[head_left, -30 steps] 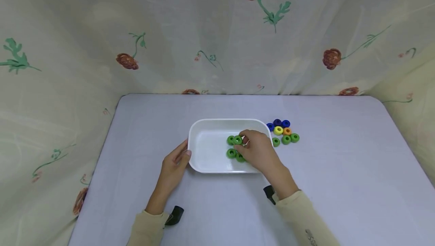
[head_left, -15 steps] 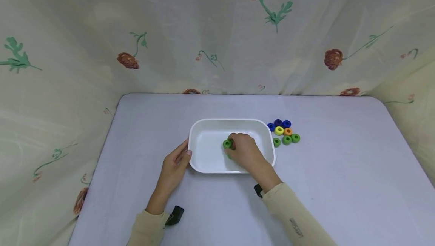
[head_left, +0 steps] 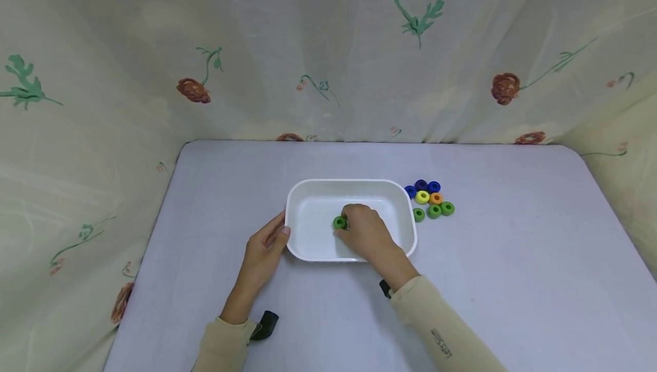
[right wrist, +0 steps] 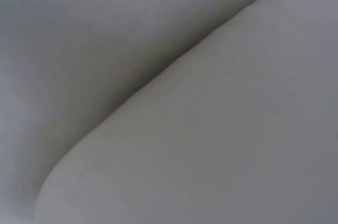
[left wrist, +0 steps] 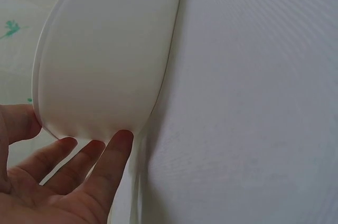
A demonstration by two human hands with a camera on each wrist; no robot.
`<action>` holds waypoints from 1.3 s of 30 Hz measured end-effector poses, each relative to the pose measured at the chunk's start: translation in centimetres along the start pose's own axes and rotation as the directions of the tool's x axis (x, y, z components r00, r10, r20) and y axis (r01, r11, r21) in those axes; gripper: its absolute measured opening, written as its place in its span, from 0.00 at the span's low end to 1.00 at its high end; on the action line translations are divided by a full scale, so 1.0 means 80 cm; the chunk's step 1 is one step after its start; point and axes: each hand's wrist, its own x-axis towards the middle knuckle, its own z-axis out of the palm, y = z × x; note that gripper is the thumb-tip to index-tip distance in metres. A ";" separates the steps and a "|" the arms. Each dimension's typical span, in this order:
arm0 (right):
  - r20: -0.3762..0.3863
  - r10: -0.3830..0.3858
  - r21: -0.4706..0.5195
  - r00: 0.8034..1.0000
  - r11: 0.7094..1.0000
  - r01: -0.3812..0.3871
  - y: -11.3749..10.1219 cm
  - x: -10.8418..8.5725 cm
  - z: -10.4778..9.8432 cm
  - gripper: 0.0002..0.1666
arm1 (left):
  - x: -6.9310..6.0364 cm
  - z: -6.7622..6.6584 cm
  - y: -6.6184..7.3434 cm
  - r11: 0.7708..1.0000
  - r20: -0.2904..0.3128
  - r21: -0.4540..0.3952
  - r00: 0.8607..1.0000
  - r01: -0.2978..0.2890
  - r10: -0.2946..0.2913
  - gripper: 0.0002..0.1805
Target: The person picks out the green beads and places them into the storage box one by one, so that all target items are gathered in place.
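Observation:
A white tray [head_left: 308, 241] lies on the table. My left hand [head_left: 262, 255] holds its left end; in the left wrist view the thumb meets the rim and the fingertips [left wrist: 122, 139] press the outer wall. Inside the tray, my right hand [head_left: 368, 234] pinches a green bead [head_left: 339, 222] with a hole through it, low over the tray floor. Whatever lies under that palm is hidden. The right wrist view has only the tray's outer wall [right wrist: 200, 139] and the tabletop, with no hand in it.
Just right of the tray lies a loose cluster: blue beads [head_left: 433, 187], a yellow bead [head_left: 422, 197], an orange bead [head_left: 436, 198] and green beads [head_left: 434, 211]. A white cloth covers the table [head_left: 513, 258]. Flowered curtain [head_left: 349, 47] hangs behind it.
My right hand has moved left and slightly down inside the tray with the green bead at its fingertips. Other green beads seen earlier in the tray are now hidden. My left hand stays put.

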 end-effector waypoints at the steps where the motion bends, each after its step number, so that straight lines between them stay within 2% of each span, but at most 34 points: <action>1: 0.001 0.004 -0.001 1.000 1.000 -0.004 0.000 0.000 0.000 0.14 | 0.000 0.000 0.000 1.000 0.001 -0.001 1.000 0.001 -0.001 0.27; 13: -0.009 0.007 0.015 1.000 1.000 -0.007 -0.004 -0.005 -0.010 0.16 | -0.002 0.000 0.000 1.000 -0.006 -0.020 1.000 0.000 0.000 0.27; 17: -0.051 0.018 0.052 0.999 0.999 -0.015 -0.002 -0.011 -0.026 0.20 | -0.003 0.001 0.001 1.000 -0.009 -0.025 1.000 0.004 -0.004 0.26; 21: -0.144 0.041 0.078 0.989 0.997 -0.030 0.010 -0.019 -0.047 0.21 | -0.002 0.001 0.001 1.000 -0.007 -0.029 1.000 0.002 -0.002 0.26; 25: -0.270 0.079 0.136 0.960 0.990 -0.043 0.037 -0.030 -0.068 0.19 | 0.000 0.003 0.002 1.000 -0.005 -0.012 1.000 -0.014 0.014 0.26; 30: -0.398 0.178 0.223 0.900 0.970 -0.093 0.086 -0.048 -0.083 0.15 | 0.003 0.008 0.004 1.000 0.022 -0.003 1.000 -0.010 0.010 0.27; 34: -0.428 0.259 0.260 0.866 0.953 -0.157 0.116 -0.058 -0.081 0.15 | 0.000 0.004 0.003 1.000 0.019 0.006 1.000 0.005 -0.005 0.27; 37: -0.418 0.321 0.277 0.850 0.936 -0.217 0.137 -0.062 -0.078 0.16 | -0.003 0.001 0.003 1.000 0.011 0.005 1.000 -0.004 0.004 0.27; 39: -0.417 0.367 0.285 0.831 0.922 -0.264 0.151 -0.067 -0.078 0.16 | -0.002 0.001 0.003 1.000 0.020 -0.008 1.000 -0.016 0.016 0.28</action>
